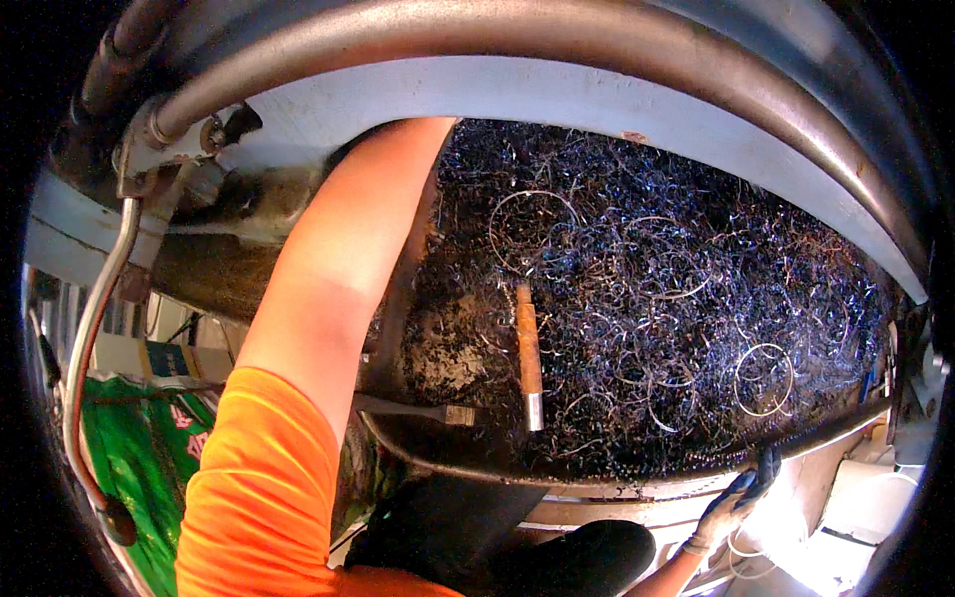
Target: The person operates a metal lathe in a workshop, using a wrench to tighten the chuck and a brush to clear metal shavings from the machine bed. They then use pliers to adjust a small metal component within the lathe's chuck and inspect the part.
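My left arm (pixel 338 259), in an orange sleeve, reaches up beneath a pale machine edge; its hand is hidden there. My right hand (pixel 731 502), in a dark-stained glove, is closed over the near rim of a dark metal tray (pixel 647 485). A thick layer of curly metal shavings (pixel 637 318) covers the tray, with several larger wire-like rings among it. On the shavings lies a worn wooden handle (pixel 528 348) with a silvery end. Left of it, a flat grey brush-like tool (pixel 428 411) rests near the tray's corner.
A thick curved metal tube (pixel 497 30) and the pale panel (pixel 477 85) arch over the tray. At the left hang a bent metal rod (pixel 85 368) and a green printed bag (pixel 129 448). A white container (pixel 865 497) and bright light are at lower right. My dark-clothed knees are below.
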`<state>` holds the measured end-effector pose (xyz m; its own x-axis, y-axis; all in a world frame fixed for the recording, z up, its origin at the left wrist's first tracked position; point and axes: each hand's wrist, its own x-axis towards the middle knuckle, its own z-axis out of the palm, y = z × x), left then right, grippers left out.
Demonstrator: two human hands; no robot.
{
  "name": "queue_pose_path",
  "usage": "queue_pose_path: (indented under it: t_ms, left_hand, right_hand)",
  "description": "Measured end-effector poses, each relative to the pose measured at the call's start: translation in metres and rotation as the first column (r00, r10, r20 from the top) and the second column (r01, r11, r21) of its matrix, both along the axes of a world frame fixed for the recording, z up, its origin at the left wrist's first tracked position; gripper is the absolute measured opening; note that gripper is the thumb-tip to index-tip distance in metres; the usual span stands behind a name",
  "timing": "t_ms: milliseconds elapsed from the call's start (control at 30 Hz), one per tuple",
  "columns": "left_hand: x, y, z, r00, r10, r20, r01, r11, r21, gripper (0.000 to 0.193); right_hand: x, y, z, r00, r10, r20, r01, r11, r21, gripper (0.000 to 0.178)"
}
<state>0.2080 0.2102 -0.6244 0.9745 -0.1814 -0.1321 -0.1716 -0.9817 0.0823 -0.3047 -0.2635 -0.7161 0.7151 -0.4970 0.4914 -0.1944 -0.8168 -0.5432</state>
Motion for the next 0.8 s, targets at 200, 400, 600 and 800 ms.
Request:
queue_pose_path:
  t_ms: [200,400,600,800]
  left_hand:
    - [-0.006,0.001,-0.002,1.000,-0.012,-0.009,0.012,1.000,0.005,0.050]
    - [-0.009,0.002,-0.003,1.000,-0.019,-0.017,0.019,1.000,0.019,0.049]
    - [-0.011,0.004,0.003,1.000,-0.016,-0.013,0.017,0.999,0.031,0.048]
    - [-0.012,0.001,0.004,0.999,-0.033,-0.023,0.034,0.999,0.040,0.047]
  right_hand:
    - [0.002,0.010,0.008,1.000,0.006,0.009,-0.007,0.998,0.069,0.036]
    - [-0.001,0.006,0.004,1.000,-0.006,0.026,0.004,0.998,0.067,0.035]
    - [0.004,0.007,0.002,1.000,-0.006,0.027,0.006,1.000,0.013,0.036]
    - [0.005,0.010,0.005,0.999,-0.030,0.038,0.032,0.998,-0.049,0.035]
